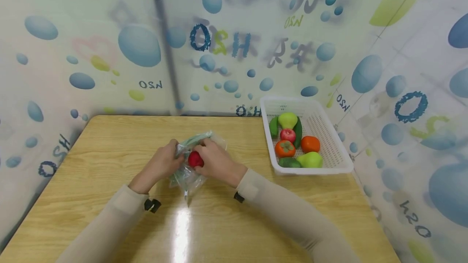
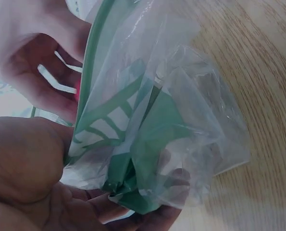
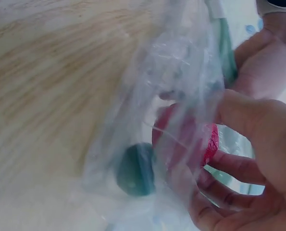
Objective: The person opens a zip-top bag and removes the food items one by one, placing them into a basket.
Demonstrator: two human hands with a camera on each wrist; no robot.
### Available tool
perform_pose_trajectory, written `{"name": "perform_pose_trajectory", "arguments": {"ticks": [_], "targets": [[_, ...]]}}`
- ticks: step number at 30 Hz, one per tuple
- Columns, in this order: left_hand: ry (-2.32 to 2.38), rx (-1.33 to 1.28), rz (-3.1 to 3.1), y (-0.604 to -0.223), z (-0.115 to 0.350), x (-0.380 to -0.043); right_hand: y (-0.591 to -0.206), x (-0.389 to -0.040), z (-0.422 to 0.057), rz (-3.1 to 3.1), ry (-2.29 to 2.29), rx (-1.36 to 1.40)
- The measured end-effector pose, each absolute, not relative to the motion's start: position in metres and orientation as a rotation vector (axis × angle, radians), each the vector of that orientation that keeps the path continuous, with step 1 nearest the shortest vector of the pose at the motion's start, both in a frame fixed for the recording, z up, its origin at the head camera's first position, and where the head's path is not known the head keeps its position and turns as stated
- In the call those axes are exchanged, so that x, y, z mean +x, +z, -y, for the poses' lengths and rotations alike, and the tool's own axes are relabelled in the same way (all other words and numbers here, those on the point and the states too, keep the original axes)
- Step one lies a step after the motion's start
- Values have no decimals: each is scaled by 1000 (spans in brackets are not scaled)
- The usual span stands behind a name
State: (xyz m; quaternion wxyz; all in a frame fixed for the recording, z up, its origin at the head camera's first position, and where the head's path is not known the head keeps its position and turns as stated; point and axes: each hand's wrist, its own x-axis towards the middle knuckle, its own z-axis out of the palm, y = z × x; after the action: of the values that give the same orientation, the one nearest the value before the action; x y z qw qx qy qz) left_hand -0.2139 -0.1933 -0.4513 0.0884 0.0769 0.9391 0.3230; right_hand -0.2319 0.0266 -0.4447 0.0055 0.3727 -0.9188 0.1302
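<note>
A clear plastic zip bag (image 1: 187, 175) with a green rim and green print lies on the wooden table. My left hand (image 1: 166, 159) grips it by its left side; in the left wrist view, the fingers (image 2: 109, 207) curl under the green-printed plastic. At the mouth of the bag, my right hand (image 1: 216, 161) holds a round red fruit (image 1: 195, 159) between thumb and fingers. The right wrist view shows that red fruit (image 3: 179, 137) partly behind the clear film. Lower in the bag, a dark green rounded thing (image 3: 135, 169) shows through the plastic.
A white perforated basket (image 1: 338, 167) stands at the table's back right. It holds green pears (image 1: 287, 120), orange-red persimmons (image 1: 310, 144), a small red apple (image 1: 288, 135) and several green vegetables (image 1: 289, 162). A patterned wall (image 1: 226, 92) rises behind the table (image 1: 120, 141).
</note>
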Motion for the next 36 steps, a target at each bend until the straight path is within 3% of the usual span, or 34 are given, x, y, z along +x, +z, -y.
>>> {"name": "perform_pose_trajectory", "arguments": {"ticks": [20, 36], "targets": [[997, 172, -2766, -452, 197, -213, -382, -214, -89, 2882, 733, 985], [1030, 162, -2764, -453, 204, -209, -354, -240, -182, 2990, 615, 571]]}}
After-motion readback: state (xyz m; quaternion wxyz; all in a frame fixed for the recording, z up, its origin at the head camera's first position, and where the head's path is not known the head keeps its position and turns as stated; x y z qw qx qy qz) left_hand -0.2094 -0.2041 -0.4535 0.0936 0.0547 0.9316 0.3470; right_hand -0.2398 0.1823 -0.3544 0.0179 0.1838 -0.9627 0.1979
